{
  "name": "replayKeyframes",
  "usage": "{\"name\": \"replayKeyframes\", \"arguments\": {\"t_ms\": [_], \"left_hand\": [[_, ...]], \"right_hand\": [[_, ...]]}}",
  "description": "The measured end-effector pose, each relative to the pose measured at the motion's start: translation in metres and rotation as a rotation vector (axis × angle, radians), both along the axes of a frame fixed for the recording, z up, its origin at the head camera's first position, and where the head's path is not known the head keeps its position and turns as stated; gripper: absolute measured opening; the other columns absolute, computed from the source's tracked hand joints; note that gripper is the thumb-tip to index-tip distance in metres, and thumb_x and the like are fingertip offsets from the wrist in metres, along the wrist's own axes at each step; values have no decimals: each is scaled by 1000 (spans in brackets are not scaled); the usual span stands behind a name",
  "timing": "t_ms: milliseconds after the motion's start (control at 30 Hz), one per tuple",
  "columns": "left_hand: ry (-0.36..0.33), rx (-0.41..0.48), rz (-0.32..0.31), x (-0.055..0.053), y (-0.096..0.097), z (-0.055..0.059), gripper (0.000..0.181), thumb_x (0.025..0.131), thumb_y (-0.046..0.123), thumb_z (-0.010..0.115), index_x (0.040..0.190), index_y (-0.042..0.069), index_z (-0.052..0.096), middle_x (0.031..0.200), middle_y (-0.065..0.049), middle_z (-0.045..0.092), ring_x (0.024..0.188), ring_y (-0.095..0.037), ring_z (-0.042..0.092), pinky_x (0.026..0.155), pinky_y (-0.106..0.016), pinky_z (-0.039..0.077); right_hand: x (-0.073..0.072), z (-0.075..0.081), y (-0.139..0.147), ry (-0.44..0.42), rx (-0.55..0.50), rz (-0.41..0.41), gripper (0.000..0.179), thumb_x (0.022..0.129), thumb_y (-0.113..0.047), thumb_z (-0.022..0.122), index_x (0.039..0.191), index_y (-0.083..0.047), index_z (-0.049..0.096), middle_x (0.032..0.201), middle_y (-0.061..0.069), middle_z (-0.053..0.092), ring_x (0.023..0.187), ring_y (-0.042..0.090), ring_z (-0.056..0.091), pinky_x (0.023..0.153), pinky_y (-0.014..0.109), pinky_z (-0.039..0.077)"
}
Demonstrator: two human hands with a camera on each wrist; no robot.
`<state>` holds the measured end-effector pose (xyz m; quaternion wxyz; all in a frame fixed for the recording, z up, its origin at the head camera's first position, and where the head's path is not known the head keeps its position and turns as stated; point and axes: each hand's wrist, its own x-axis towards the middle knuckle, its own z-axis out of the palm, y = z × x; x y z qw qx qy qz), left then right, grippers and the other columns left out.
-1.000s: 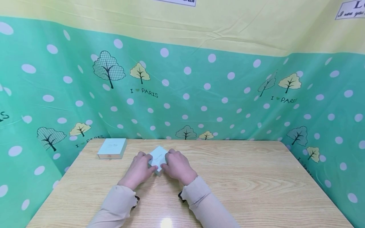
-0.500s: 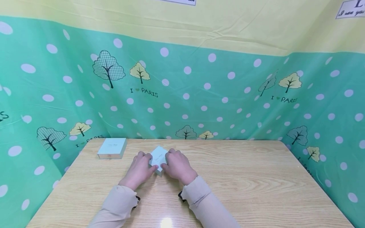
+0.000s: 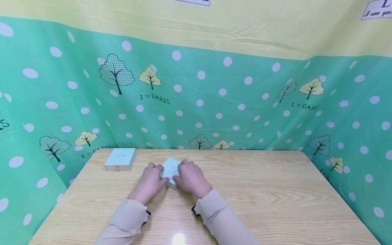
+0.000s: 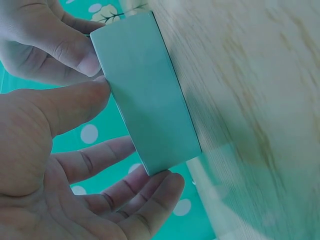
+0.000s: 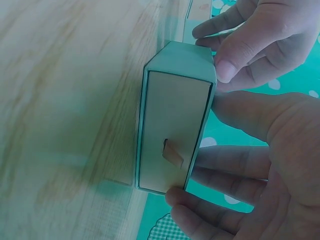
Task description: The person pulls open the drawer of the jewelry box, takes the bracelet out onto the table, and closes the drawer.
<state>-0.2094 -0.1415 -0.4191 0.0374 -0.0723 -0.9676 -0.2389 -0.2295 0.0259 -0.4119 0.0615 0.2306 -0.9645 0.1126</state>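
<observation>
A small pale blue-green drawer box (image 3: 170,171) with faint print on its lid lies near the table's back, set diagonally. From its left side my left hand (image 3: 150,182) grips it, thumb on the near top edge and fingers along the far side. My right hand (image 3: 192,178) holds the opposite side in the same manner. One plain side wall (image 4: 145,95) faces the left wrist view. In the right wrist view, the beige drawer front (image 5: 175,110) sits flush in the sleeve, with a small ribbon tab (image 5: 173,154) sticking out. Part of the lid is hidden under the fingers.
A second, larger pale blue box (image 3: 120,158) with a peach-coloured front stands at the back left corner of the wooden table (image 3: 275,197). Behind the table hangs a green and yellow patterned curtain (image 3: 214,102).
The drawer box has turned slightly between my hands, its near corner shifting a little to the right. Both hands keep almost the same place and hold.
</observation>
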Motion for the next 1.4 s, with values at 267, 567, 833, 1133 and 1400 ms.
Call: {"name": "replayKeyframes", "arguments": {"t_ms": [267, 567, 833, 1133, 1400], "left_hand": [[-1, 17, 2, 1, 1, 0, 46, 87, 21, 70, 122, -6, 57, 106, -19, 49, 91, -29, 50, 80, -43, 48], [8, 17, 1, 1, 1, 0, 43, 87, 20, 70, 120, -5, 58, 102, -17, 49, 83, -25, 49, 74, -40, 48], [14, 24, -10, 1, 1, 0, 38, 86, 19, 71, 113, -4, 59, 97, -15, 49, 74, -21, 47, 67, -36, 46], [-8, 36, -13, 2, 3, 1, 37, 86, 19, 71, 113, -3, 58, 96, -15, 48, 71, -20, 47, 62, -33, 45], [-32, 50, -11, 2, 4, 2, 37, 87, 19, 70, 115, -3, 58, 98, -16, 49, 71, -20, 48, 60, -31, 45]], "right_hand": [[0, 0, 0, 4, -1, 3, 35, 87, -38, 67, 100, -5, 70, 100, 6, 62, 79, 19, 54, 65, 28, 47], [0, -2, 0, 0, 4, -3, 38, 88, -38, 66, 105, -4, 69, 106, 7, 63, 85, 20, 56, 70, 30, 50], [0, -2, 0, -7, 11, -3, 42, 88, -40, 66, 107, -3, 68, 108, 7, 63, 86, 20, 57, 72, 30, 50], [0, -2, 0, -15, 13, -3, 44, 88, -40, 67, 110, -2, 67, 112, 9, 62, 91, 22, 59, 75, 31, 52], [-1, -1, 1, -19, 10, -1, 47, 89, -41, 66, 113, -1, 66, 114, 10, 61, 94, 23, 60, 78, 32, 52]]}}
